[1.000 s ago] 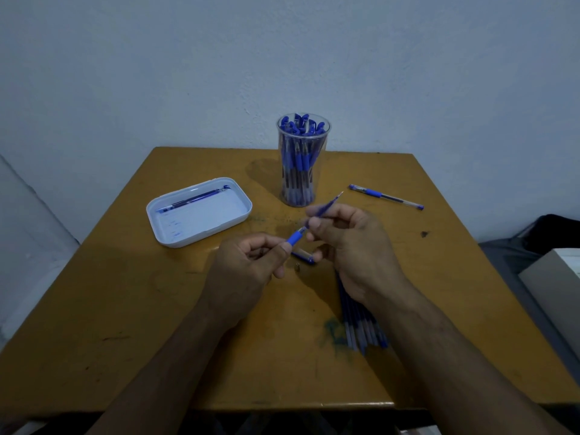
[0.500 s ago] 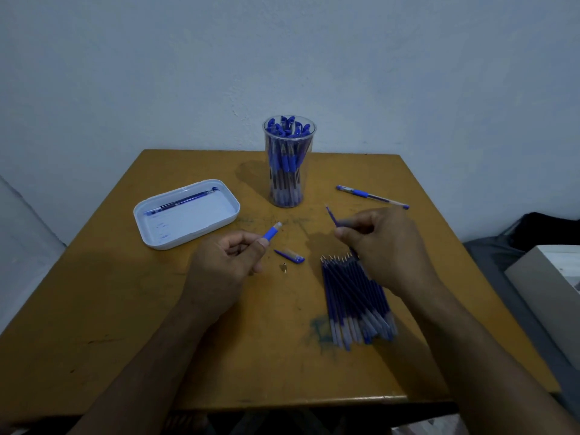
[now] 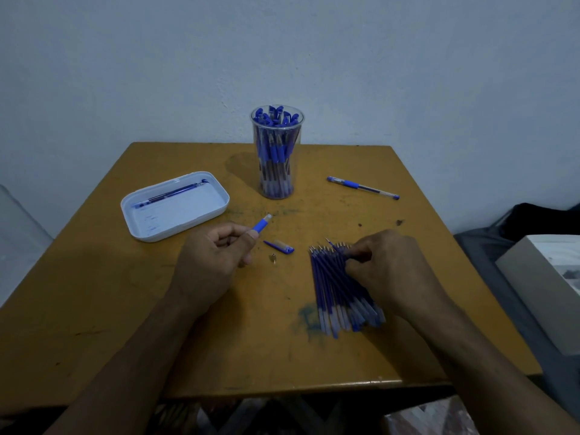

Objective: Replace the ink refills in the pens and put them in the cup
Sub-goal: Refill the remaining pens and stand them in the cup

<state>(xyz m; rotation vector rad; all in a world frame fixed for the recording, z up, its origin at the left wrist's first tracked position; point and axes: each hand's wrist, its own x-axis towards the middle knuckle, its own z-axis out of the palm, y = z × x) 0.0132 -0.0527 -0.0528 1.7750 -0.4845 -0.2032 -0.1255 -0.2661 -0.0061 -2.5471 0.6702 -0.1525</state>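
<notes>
My left hand (image 3: 210, 262) grips an open pen barrel (image 3: 262, 224) with a blue grip, its open end pointing up and right. A blue pen cap (image 3: 279, 247) and a small metal tip (image 3: 273, 257) lie on the table just right of that hand. My right hand (image 3: 389, 271) sits on a pile of blue ink refills (image 3: 335, 293) and pinches a refill at the pile's far end. A clear cup (image 3: 276, 152) full of blue pens stands at the table's far middle. A whole pen (image 3: 362, 187) lies to the cup's right.
A white tray (image 3: 175, 205) holding one refill sits at the far left of the yellow table (image 3: 110, 293). A wall rises right behind the table. A white box (image 3: 546, 287) and dark fabric lie off the table's right edge.
My right hand pulled the refill out of the barrel and carried it down right onto the refill pile. The left hand kept the barrel and drifted slightly left.
</notes>
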